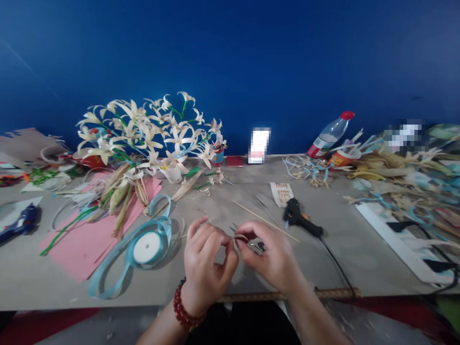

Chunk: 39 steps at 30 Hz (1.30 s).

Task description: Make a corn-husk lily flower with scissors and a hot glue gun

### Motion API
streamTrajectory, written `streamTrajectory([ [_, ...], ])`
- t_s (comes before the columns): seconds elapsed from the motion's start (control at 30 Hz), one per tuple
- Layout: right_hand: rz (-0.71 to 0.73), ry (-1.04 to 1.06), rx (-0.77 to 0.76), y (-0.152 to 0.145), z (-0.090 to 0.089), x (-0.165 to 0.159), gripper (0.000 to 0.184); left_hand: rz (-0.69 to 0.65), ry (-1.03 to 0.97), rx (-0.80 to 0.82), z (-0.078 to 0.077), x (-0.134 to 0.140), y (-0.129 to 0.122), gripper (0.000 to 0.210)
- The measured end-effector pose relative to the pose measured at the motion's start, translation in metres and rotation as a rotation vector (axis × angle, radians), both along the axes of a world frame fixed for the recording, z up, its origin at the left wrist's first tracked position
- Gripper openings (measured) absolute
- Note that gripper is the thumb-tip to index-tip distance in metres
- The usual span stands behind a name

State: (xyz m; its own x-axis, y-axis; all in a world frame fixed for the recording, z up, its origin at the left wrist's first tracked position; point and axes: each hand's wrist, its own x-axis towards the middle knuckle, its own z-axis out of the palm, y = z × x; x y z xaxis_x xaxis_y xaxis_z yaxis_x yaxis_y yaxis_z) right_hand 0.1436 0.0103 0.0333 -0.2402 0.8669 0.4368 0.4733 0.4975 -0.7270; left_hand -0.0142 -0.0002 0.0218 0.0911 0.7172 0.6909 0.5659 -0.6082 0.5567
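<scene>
At the lower centre of the frame, both hands are close together above the bench (233, 189), meeting at the fingertips over a small, pale strip (241, 236). The left hand (208, 256), with a bead bracelet (181, 306) at its wrist, has thumb and forefinger pinched together at the strip's near end; the right hand (273, 254) grips it from the other side, thumb below and forefinger above. The strip bows slightly between them, and its far end is lost behind the right fingers. The step in hand looks to be fine fingertip work, shaping or smoothing the strip; whether anything else is caught in the pinch is too small to tell. As a judgement, the next move calls for a light, steady hold from one side while the other adjusts, since so thin a piece could crease or split. Scissors (261, 246) show partly under the right hand, and a stick (266, 221) slants just beyond it. A black glue gun (302, 218) lies right of centre, its cord trailing to the lower right. Left of centre are a ribbon spool (146, 248) and pink paper (72, 258), with white flowers (148, 138) massed at upper left.
</scene>
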Motion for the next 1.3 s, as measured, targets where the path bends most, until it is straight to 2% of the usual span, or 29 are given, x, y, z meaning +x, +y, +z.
streamTrajectory([
  [0.2, -0.027, -0.045, 0.068, 0.003, -0.004, 0.001, 0.01, -0.002, 0.012, 0.01, 0.0, 0.001, -0.001, 0.019],
  [0.4, -0.24, -0.116, 0.199, 0.001, -0.009, 0.024, 0.007, 0.03, 0.009, 0.015, -0.002, -0.001, 0.001, 0.017],
  [0.6, -0.057, -0.043, 0.106, -0.006, 0.003, 0.01, 0.015, 0.037, 0.026, 0.024, 0.0, 0.003, 0.0, 0.018],
  [0.7, -0.056, -0.051, 0.158, -0.004, 0.004, 0.0, 0.01, 0.036, 0.035, 0.026, 0.001, 0.005, -0.001, 0.019],
  [0.8, -0.079, -0.086, 0.196, 0.0, 0.0, 0.004, 0.01, 0.03, 0.043, 0.03, 0.001, 0.005, -0.001, 0.019],
  [0.93, -0.234, -0.13, 0.266, 0.003, -0.003, 0.024, 0.01, 0.03, 0.019, 0.031, 0.0, 0.003, 0.0, 0.019],
  [1.0, -0.267, -0.116, 0.277, 0.0, -0.001, 0.03, 0.01, 0.028, 0.014, 0.031, 0.0, 0.002, 0.0, 0.018],
  [1.17, -0.092, -0.069, 0.17, -0.008, 0.005, 0.014, 0.009, 0.02, 0.021, 0.041, 0.0, 0.005, 0.0, 0.02],
  [1.3, -0.073, -0.089, 0.207, -0.006, 0.005, 0.001, 0.009, 0.026, 0.035, 0.049, 0.001, 0.007, -0.002, 0.021],
])
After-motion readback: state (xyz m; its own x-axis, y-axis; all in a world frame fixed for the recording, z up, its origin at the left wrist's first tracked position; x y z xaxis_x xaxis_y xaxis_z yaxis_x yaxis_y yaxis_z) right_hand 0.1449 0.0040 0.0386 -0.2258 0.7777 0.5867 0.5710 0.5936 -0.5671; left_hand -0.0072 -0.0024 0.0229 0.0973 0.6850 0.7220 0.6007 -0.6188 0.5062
